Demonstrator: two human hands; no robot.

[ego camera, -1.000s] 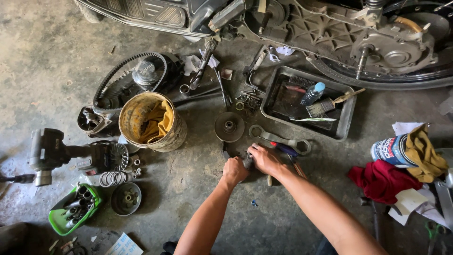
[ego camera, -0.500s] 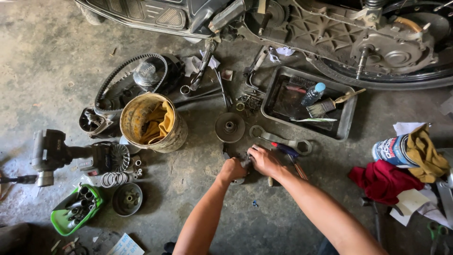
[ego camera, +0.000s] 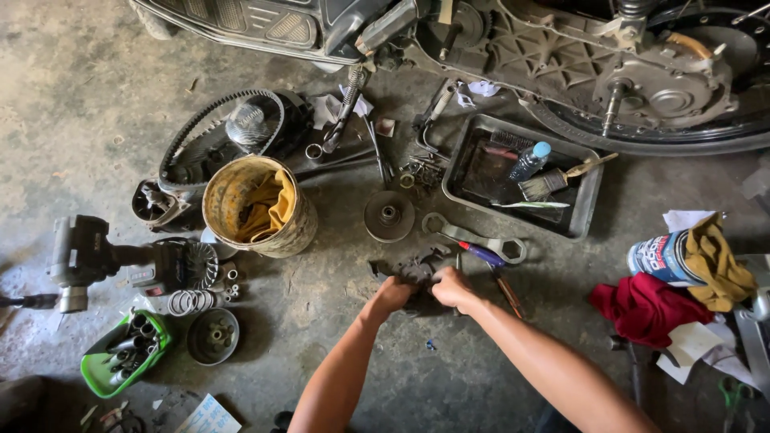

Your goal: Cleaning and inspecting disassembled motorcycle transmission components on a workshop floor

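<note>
Both my hands meet over a dark, greasy metal part (ego camera: 411, 269) lying on the concrete floor. My left hand (ego camera: 391, 295) grips its near left side. On its right side my right hand (ego camera: 451, 287) is closed around it. Just beyond the part lie a round pulley disc (ego camera: 389, 216), a large ring spanner (ego camera: 475, 237) and a screwdriver (ego camera: 484, 255) with a blue and red handle. How the part is built is hidden under my fingers.
A scooter engine (ego camera: 593, 64) stands at the top. A black tray (ego camera: 587, 210) holds a bottle and a brush. A dirty bucket (ego camera: 298, 232) with a yellow rag, a drive belt (ego camera: 200, 132), an impact wrench (ego camera: 88, 256), a green socket tray (ego camera: 95, 373), red and yellow rags and a spray can surround me.
Both hands have slid slightly toward me and left on the part, staying closed on it. Nothing else has moved.
</note>
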